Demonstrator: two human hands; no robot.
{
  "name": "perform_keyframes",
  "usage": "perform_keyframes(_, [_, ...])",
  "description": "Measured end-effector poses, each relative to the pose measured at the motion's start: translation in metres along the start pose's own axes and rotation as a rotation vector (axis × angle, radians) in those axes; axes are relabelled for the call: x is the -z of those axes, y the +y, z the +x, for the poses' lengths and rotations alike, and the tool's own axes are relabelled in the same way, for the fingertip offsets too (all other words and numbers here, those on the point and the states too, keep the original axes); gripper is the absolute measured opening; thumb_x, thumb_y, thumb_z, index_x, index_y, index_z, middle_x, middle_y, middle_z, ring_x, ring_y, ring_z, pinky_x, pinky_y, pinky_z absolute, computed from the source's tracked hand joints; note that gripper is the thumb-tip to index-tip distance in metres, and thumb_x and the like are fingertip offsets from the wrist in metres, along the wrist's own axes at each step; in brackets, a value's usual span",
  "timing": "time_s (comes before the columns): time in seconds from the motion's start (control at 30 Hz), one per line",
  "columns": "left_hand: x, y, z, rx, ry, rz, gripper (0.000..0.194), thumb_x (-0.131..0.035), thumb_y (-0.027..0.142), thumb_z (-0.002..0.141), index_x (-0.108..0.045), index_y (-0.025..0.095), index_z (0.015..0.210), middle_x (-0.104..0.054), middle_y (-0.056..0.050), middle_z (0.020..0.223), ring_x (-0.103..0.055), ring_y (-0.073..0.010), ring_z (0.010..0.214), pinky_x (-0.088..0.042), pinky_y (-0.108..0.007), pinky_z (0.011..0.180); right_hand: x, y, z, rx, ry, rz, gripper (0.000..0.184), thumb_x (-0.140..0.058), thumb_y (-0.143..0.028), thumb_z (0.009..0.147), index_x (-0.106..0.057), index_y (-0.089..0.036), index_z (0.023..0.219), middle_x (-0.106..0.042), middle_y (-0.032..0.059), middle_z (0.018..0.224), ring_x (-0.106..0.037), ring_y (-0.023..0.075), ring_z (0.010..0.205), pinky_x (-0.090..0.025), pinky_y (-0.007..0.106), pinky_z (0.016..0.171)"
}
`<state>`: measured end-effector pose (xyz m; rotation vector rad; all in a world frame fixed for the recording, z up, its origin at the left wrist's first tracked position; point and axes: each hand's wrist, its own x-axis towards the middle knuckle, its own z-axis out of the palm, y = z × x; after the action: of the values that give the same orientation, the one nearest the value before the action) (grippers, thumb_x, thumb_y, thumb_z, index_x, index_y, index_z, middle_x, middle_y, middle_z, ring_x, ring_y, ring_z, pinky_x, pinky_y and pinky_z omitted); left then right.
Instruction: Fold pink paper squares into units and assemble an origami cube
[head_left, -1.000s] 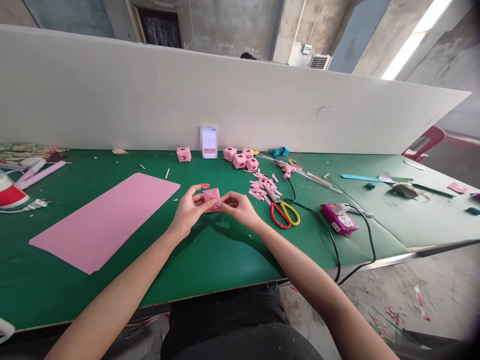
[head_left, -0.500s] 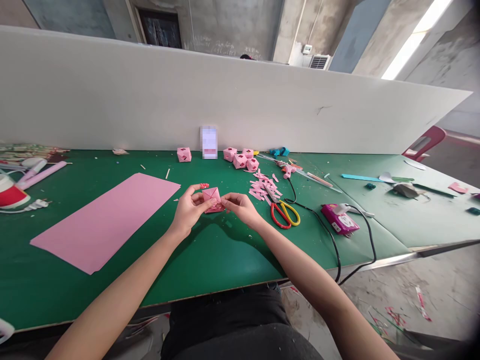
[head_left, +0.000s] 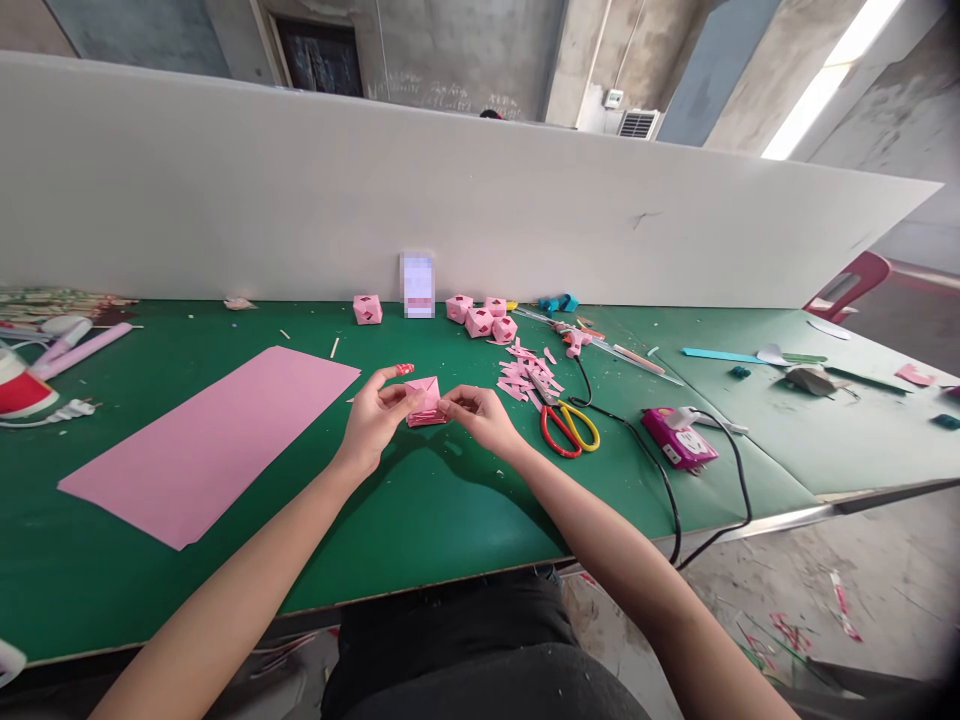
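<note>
Between my hands, over the middle of the green table, is a small folded pink paper box (head_left: 426,396), with layered folds along its lower side. My left hand (head_left: 371,420) grips its left side, thumb on the front; one fingertip has a red covering. At the box's right edge, my right hand (head_left: 476,412) pinches the paper between thumb and fingers. Pink paper sheets (head_left: 214,445) lie stacked to the left. Beyond my hands, several pink paper cubes (head_left: 479,321) with dark red diamond marks are grouped, and another pink cube (head_left: 367,310) stands apart to the left.
Scissors (head_left: 570,428) with red and yellow handles lie right of my hands, beside pink paper scraps (head_left: 527,376). A pink glue gun (head_left: 576,340) trails a black cord near a purple power socket (head_left: 680,438). A phone (head_left: 418,285) leans on the white partition (head_left: 480,200).
The left thumb has shifted slightly up and left on the pink box, showing more of its folded lower side. Both hands keep their hold in nearly the same place.
</note>
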<state>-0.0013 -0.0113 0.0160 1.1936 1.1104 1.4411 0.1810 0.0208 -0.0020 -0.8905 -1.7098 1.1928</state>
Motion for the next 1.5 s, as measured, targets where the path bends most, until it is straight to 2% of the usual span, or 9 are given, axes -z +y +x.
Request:
perform_keyframes(0.17, [0.0024,-0.0017,0.0012,0.001,0.035,0.058,0.060,-0.086,0.043,0.068,-0.061,0.019,0.118,-0.074,-0.003,0.083,-0.071,-0.0194,0.079,-0.053,-0.028,0.071,-0.0026,-0.0020,0.0007,0.013,-0.027,-0.024,0.037,-0.065,-0.054,0.083,-0.065,-0.017,0.082,-0.066,0.0014,0.077,-0.056,0.0135,0.068,-0.042,0.026,0.063])
perform_keyframes(0.63, [-0.0001,-0.0026,-0.0012,0.027,-0.025,0.104,0.062,-0.084,0.045,0.070,-0.059,0.020,0.122,-0.075,-0.004,0.085,-0.070,-0.0198,0.078,-0.051,-0.029,0.070,-0.0025,0.0022,0.0020,0.002,-0.004,0.000,0.045,-0.071,-0.061,0.077,-0.055,-0.018,0.074,-0.060,-0.0013,0.073,-0.052,0.0125,0.067,-0.040,0.025,0.062])
perform_keyframes(0.8, [0.0008,-0.0033,-0.0013,0.030,-0.038,0.137,0.060,-0.084,0.045,0.070,-0.060,0.020,0.119,-0.071,0.000,0.076,-0.068,-0.0186,0.074,-0.050,-0.029,0.070,-0.0036,0.0004,0.0021,-0.015,-0.070,0.048,0.047,-0.061,-0.065,0.083,-0.055,-0.019,0.078,-0.061,-0.0002,0.071,-0.056,0.0141,0.067,-0.043,0.026,0.062])
perform_keyframes(0.93, [-0.0002,-0.0053,-0.0021,0.039,-0.088,0.130,0.058,-0.083,0.045,0.072,-0.060,0.019,0.119,-0.073,-0.003,0.085,-0.069,-0.0193,0.079,-0.051,-0.030,0.071,-0.0041,-0.0028,0.0003,0.022,-0.090,0.011,0.049,-0.059,-0.067,0.084,-0.054,-0.019,0.076,-0.056,-0.0017,0.069,-0.051,0.0125,0.063,-0.039,0.025,0.059])
perform_keyframes(1.07, [-0.0012,-0.0057,-0.0022,0.050,-0.112,0.101,0.058,-0.083,0.044,0.072,-0.060,0.019,0.118,-0.074,-0.005,0.090,-0.070,-0.0208,0.086,-0.052,-0.031,0.076,-0.0039,-0.0016,-0.0003,0.048,-0.080,-0.051,0.048,-0.061,-0.065,0.085,-0.054,-0.019,0.075,-0.052,-0.0021,0.070,-0.045,0.0114,0.063,-0.034,0.024,0.056])
perform_keyframes(1.27, [-0.0002,-0.0035,-0.0020,0.079,-0.112,0.077,0.059,-0.086,0.042,0.069,-0.060,0.019,0.118,-0.072,-0.001,0.082,-0.068,-0.0183,0.078,-0.052,-0.031,0.074,-0.0038,0.0005,-0.0003,0.072,-0.031,-0.076,0.041,-0.052,-0.058,0.092,-0.052,-0.019,0.079,-0.049,-0.0029,0.068,-0.045,0.0123,0.063,-0.034,0.025,0.057])
perform_keyframes(1.4, [-0.0042,-0.0005,-0.0048,0.124,-0.180,0.066,0.057,-0.086,0.042,0.069,-0.061,0.019,0.115,-0.073,-0.002,0.087,-0.069,-0.0189,0.082,-0.053,-0.032,0.077,-0.0038,-0.0032,-0.0028,0.128,-0.019,-0.157,0.033,-0.047,-0.049,0.096,-0.050,-0.020,0.079,-0.048,-0.0028,0.068,-0.044,0.0128,0.062,-0.034,0.026,0.057])
perform_keyframes(1.5, [-0.0068,0.0012,-0.0061,0.128,-0.159,0.051,0.055,-0.084,0.043,0.069,-0.062,0.019,0.113,-0.073,-0.003,0.089,-0.069,-0.0196,0.086,-0.053,-0.032,0.079,-0.0051,-0.0063,-0.0046,0.151,-0.013,-0.234,0.029,-0.045,-0.044,0.096,-0.049,-0.021,0.079,-0.050,-0.0020,0.068,-0.045,0.0135,0.063,-0.036,0.026,0.059])
